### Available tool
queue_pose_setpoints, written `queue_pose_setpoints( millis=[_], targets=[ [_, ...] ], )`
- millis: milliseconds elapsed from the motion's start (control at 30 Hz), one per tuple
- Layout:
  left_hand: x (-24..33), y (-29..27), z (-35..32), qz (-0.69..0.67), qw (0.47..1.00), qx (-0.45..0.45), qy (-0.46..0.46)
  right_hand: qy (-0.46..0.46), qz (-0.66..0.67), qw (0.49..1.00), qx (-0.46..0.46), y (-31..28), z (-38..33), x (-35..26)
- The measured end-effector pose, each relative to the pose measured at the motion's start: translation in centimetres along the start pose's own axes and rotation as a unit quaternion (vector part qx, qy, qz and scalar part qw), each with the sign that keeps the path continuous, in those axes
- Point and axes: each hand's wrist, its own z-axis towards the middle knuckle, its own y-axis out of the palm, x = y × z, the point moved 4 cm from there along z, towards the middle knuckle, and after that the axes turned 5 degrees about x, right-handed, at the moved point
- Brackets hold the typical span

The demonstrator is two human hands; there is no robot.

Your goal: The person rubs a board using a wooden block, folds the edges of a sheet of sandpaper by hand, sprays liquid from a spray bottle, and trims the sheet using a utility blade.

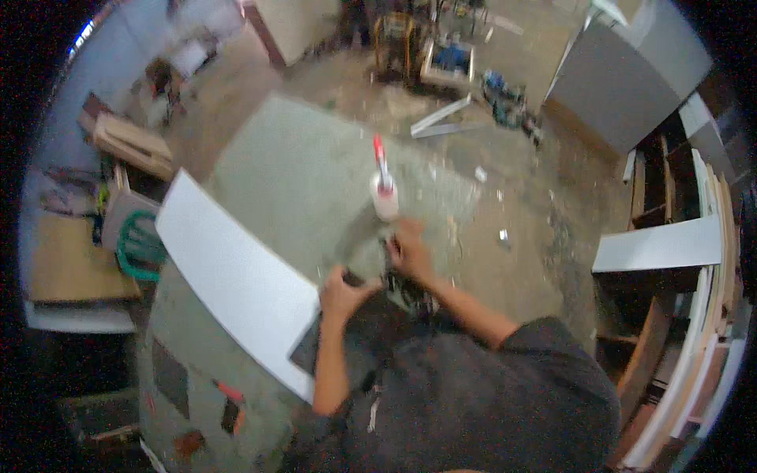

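Note:
My left hand [343,293] is at the right end of a long white board [236,276], beside a dark flat sheet [308,344] lying partly over that end. Its fingers curl round something small and dark. Just to the right and slightly farther, my right hand [411,251] has its fingers closed on a dark piece, too blurred to name. Beyond the hands a pale bottle [385,200] stands upright on the grey-green table [268,158], with a red-tipped brush or applicator rising from its top.
On the near left table lie a red-handled tool [229,391] and a dark sheet [170,377]. A green plastic chair [140,246] stands left of the table. White-faced boards [658,246] and shelving line the right side. Power tools [509,102] and scraps litter the floor beyond.

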Motion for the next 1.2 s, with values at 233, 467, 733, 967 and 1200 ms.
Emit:
queue_pose_setpoints(
  millis=[233,467,733,967,1200],
  targets=[
    [-10.1,-2.0,-0.1,0.26,0.946,0.163,0.101,-0.045,0.055,0.997,0.035,0.6,-0.7,-1.2],
    [-6.2,2.2,-4.7,0.195,0.969,0.104,0.113,-0.042,0.054,0.997,0.022,0.0,-0.4,-0.7],
    [-6.4,3.9,-5.3,0.157,0.961,0.151,0.172,-0.037,0.024,0.998,0.034,1.4,-0.5,0.3],
    [-5.9,3.6,-6.2,0.122,0.936,0.217,0.251,-0.074,0.018,0.997,0.034,0.4,0.2,-0.9],
    [-4.0,2.9,-7.5,0.101,0.926,0.18,0.317,-0.067,-0.029,0.997,0.033,0.7,0.1,-0.4]
  ],
)
